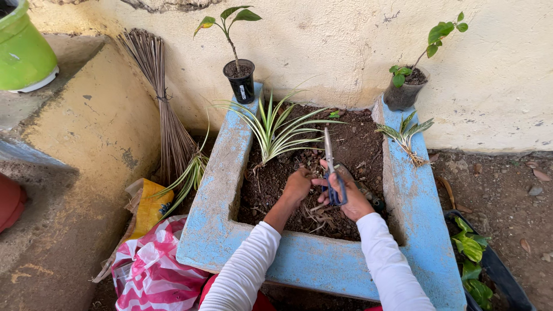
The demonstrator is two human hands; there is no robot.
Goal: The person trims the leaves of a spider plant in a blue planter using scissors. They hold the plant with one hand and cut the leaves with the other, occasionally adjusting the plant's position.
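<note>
My right hand (350, 198) grips blue-handled scissors (330, 167) with the blades pointing up and away, over the soil (357, 147) of a blue concrete planter (222, 190). My left hand (296, 185) is closed on dry roots or stems just left of the scissors, touching the soil. A striped spider plant (275, 129) grows in the soil just beyond my left hand. Dry leaves lie under both hands. Both arms wear white sleeves.
A small uprooted spider plant (408, 135) lies on the planter's right rim. Two potted seedlings (241, 78) (405, 86) stand at the back corners. A stick broom (164, 109) leans left, by a green pot (23, 49). A pink-and-white bag (152, 268) lies near left; a dark tray of leafy plants (478, 259) sits right.
</note>
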